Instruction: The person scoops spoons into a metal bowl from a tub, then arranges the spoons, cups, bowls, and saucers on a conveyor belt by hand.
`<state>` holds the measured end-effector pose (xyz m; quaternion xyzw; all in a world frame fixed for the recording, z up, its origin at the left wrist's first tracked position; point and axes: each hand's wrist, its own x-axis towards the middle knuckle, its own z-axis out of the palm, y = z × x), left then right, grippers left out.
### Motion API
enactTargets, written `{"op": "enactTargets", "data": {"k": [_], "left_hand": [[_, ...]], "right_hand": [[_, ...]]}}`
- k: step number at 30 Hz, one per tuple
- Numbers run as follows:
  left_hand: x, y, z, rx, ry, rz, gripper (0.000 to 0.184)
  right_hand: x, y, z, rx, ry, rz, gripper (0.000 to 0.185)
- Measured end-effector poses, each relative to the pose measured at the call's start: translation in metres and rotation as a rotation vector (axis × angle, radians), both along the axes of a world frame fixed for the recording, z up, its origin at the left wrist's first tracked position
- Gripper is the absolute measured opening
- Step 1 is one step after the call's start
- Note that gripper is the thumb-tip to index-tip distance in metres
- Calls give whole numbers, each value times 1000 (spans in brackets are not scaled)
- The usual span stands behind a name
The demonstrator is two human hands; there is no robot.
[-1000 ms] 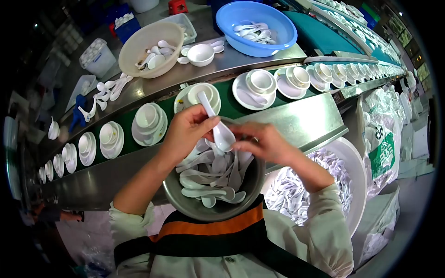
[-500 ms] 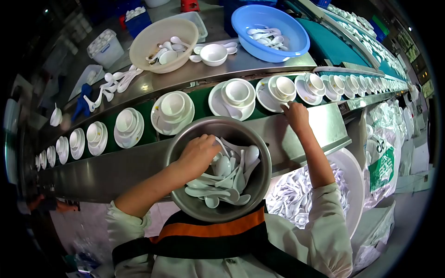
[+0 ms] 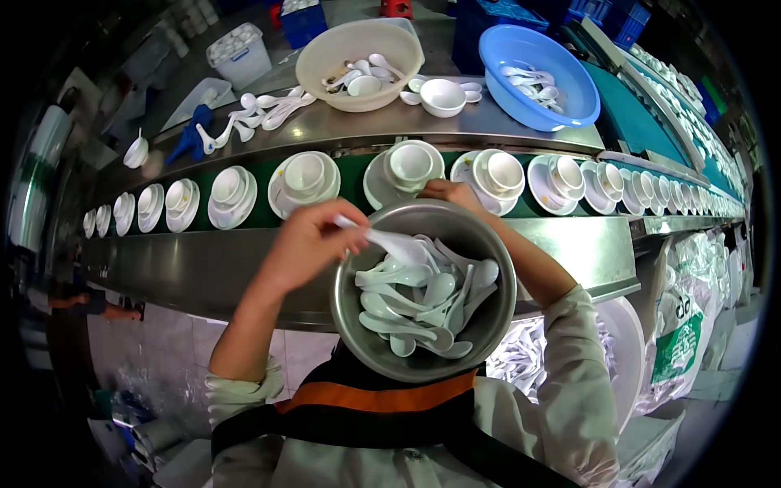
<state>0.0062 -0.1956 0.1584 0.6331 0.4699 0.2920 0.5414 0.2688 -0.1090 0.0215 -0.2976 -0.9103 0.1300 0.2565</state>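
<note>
My left hand (image 3: 313, 244) pinches the handle of a white soup spoon (image 3: 394, 244) above the left rim of a steel bowl (image 3: 346, 313). Inside that bowl lies a heap of white spoons (image 3: 407, 305). Beyond the bowl's far rim, my right hand (image 3: 451, 195) has its fingers curled at the edge of a saucer (image 3: 378, 183) with a white cup (image 3: 411, 165) on it. The steel rim partly covers this hand, and whatever its fingers hold is hidden. To its right stands another cup-and-saucer set (image 3: 498, 175).
A green conveyor belt (image 3: 272, 224) carries a row of cup-and-saucer sets. Behind it, a steel ledge (image 3: 268, 142) holds a cream basin (image 3: 325, 57), a blue basin (image 3: 582, 89) and loose spoons. A large white tub (image 3: 622, 325) of spoons stands at lower right.
My left hand has come up out of the spoon heap with a spoon. My right hand has moved left along the belt to another saucer. The view has shifted.
</note>
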Motion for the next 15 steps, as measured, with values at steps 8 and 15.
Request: {"op": "enactTargets", "data": {"k": [8,15], "left_hand": [[-39,61,-124,74,-300,706,20],[-43,87,-180,233,395,534,21]], "right_hand": [[80,28,77,-583,845,-506,18],[53,-40,107,109,68,-441,18]]}}
